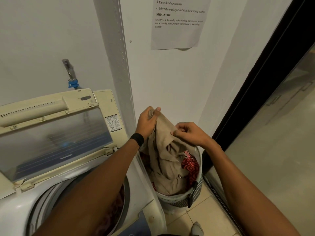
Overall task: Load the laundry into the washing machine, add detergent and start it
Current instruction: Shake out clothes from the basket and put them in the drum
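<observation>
A beige garment (166, 160) hangs out of the round laundry basket (180, 199) on the floor to the right of the washing machine. My left hand (147, 121) grips its top edge and holds it up above the basket. My right hand (189, 132) pinches the same cloth just to the right. Red patterned laundry (191, 167) lies under it in the basket. The top-loading washing machine (144, 189) stands at the left with its lid (56, 133) raised; some dark reddish cloth (117, 201) shows in the drum, mostly hidden by my left forearm.
A tap with a blue hose fitting (73, 83) sticks out of the wall behind the machine. A printed instruction sheet (177, 23) hangs on the wall above the basket. A dark-framed sliding glass door (255, 92) runs along the right. The floor is tiled (209, 217).
</observation>
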Demonstrator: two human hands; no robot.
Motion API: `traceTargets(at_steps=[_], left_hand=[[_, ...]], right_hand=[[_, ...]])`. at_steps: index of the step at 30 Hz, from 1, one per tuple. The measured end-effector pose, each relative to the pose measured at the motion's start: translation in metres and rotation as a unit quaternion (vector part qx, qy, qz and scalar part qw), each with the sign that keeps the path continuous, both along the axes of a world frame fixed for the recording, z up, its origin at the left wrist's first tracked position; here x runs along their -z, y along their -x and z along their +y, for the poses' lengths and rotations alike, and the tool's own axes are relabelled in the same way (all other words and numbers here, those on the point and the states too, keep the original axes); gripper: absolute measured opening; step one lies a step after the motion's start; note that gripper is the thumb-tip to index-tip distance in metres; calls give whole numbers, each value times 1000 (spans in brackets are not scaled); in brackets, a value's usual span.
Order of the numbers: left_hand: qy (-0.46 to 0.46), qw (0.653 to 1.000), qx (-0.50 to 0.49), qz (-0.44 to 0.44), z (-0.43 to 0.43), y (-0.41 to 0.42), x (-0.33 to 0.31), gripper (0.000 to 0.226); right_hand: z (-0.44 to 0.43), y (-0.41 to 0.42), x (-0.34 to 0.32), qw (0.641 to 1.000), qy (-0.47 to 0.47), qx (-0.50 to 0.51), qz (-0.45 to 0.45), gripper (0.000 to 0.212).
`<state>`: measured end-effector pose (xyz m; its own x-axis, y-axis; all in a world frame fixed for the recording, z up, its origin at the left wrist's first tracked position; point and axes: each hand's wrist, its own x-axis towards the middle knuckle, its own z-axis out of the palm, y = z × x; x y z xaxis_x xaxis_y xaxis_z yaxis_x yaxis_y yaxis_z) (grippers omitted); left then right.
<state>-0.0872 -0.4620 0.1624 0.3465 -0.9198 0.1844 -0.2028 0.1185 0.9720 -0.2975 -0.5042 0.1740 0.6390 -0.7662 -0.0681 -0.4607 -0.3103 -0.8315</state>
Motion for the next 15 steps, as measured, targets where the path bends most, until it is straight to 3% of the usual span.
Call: traceTargets(at_steps=[3, 7, 15], left_hand=[[13, 1000, 3, 2, -1, -5, 2, 40], [27, 999, 23, -16, 0, 1, 7, 35], [54, 991, 120, -20, 8, 27, -5, 31]], right_hand=[[-3, 4, -1, 999, 25, 16, -15, 27], [-13, -4, -3, 982, 102, 141, -73, 26], [-5, -37, -14, 973, 97, 183, -102, 19]])
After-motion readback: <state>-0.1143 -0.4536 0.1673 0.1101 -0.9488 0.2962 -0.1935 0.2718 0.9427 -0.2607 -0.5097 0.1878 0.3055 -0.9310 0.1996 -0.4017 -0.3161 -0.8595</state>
